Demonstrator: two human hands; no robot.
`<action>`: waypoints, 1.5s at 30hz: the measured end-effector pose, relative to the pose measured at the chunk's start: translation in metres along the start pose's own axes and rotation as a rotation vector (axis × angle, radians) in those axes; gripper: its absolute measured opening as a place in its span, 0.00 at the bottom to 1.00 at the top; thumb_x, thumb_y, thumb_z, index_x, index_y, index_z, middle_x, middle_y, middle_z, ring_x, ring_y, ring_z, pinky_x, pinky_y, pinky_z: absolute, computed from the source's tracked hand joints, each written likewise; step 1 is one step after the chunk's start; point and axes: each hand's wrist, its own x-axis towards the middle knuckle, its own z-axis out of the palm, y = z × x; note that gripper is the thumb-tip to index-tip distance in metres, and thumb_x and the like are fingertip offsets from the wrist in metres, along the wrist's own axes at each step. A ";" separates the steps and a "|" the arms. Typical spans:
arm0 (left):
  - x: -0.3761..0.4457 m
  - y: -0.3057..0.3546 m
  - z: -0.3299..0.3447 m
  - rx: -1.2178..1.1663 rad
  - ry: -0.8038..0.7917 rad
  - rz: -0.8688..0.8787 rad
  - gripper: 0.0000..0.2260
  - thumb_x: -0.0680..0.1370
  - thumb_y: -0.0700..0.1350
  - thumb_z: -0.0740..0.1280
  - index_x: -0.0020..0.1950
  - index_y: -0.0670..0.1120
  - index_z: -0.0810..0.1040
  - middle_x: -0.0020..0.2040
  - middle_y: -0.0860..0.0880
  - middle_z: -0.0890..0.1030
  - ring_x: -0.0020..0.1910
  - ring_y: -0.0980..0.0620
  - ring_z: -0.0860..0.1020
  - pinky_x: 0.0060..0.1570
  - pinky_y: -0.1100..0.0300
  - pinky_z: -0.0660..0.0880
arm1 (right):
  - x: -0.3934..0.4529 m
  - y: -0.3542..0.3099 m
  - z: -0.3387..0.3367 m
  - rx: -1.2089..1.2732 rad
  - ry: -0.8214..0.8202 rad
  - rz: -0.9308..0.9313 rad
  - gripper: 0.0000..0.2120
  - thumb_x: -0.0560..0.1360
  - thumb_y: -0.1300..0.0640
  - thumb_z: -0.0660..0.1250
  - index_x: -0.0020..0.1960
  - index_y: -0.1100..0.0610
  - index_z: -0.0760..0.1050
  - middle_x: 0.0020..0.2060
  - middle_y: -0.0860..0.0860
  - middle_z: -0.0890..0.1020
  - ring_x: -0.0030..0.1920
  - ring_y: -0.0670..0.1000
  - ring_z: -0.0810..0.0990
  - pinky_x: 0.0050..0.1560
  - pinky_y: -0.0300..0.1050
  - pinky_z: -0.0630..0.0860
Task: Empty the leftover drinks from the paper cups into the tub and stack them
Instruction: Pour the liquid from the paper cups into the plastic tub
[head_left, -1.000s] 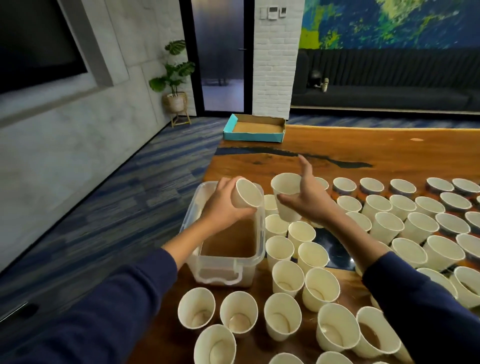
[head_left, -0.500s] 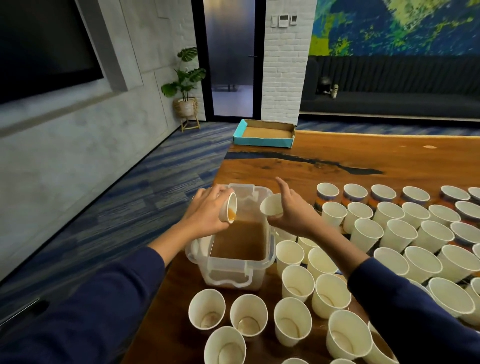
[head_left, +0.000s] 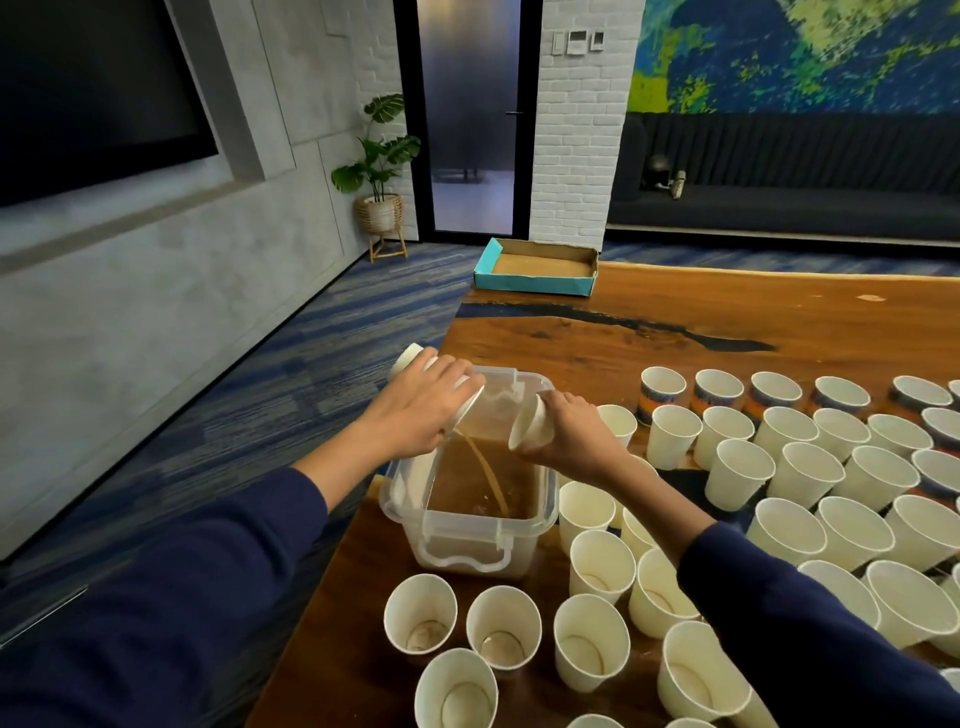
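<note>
Over tub (head_left: 470, 525), hands (head_left: 415, 410) hide most of tipped cups (head_left: 527, 428).

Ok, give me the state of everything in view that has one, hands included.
Left hand: grips a tipped cup, brown stream pouring out.
Right hand: grips a cup tilted over the tub, no stream visible.
Tub: lid off, partly full of brown liquid.
Table cups: upright, unstacked.

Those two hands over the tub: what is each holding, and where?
Each grips a tipped paper cup by its side wall: left hand on the pouring cup, right hand on the other cup.
</note>
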 end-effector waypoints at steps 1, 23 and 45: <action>0.000 -0.001 -0.002 0.028 0.010 0.028 0.34 0.57 0.46 0.81 0.61 0.43 0.76 0.55 0.43 0.79 0.52 0.44 0.78 0.58 0.47 0.74 | 0.001 -0.001 0.002 -0.032 -0.009 -0.007 0.36 0.72 0.47 0.72 0.74 0.55 0.60 0.68 0.54 0.70 0.64 0.55 0.71 0.65 0.51 0.67; -0.007 0.007 0.011 0.490 -0.016 0.428 0.20 0.69 0.43 0.72 0.61 0.45 0.79 0.54 0.46 0.80 0.57 0.44 0.78 0.62 0.48 0.72 | 0.001 -0.002 0.012 -1.193 0.016 -0.954 0.22 0.56 0.53 0.82 0.50 0.46 0.84 0.50 0.46 0.84 0.58 0.50 0.80 0.70 0.51 0.59; -0.016 0.010 0.036 0.457 -0.053 0.423 0.26 0.69 0.45 0.73 0.67 0.50 0.75 0.64 0.48 0.76 0.64 0.47 0.74 0.69 0.50 0.64 | -0.002 0.009 0.018 -1.092 0.142 -0.941 0.27 0.55 0.52 0.82 0.53 0.46 0.83 0.51 0.46 0.84 0.57 0.50 0.80 0.67 0.52 0.67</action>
